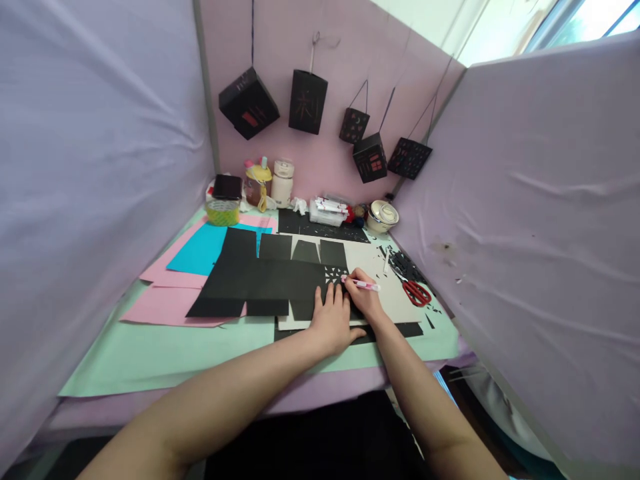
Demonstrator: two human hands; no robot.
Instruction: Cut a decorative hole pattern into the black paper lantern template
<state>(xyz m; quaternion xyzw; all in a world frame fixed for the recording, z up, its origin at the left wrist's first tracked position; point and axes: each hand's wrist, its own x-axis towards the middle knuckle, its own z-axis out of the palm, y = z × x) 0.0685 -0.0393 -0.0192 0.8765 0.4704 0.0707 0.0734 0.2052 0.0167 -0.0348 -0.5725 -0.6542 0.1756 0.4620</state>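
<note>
A large black paper sheet (265,279) with tabbed edges lies across a white board (365,257). Small triangular holes form a patterned patch near its right end. My left hand (331,321) rests flat on the sheet just below that patch, fingers spread. My right hand (364,295) grips a pink-and-white pen-like tool (367,285), its tip at the right edge of the cut-out patch. Too small to tell is whether the tip is a blade.
Red-handled scissors (417,293) and black paper scraps (407,265) lie right. Pink (167,305) and blue paper (200,250) lie left. Cups, a tape roll (223,213), a white box (327,212) and a lidded bowl (383,216) line the back, below hanging black paper boxes.
</note>
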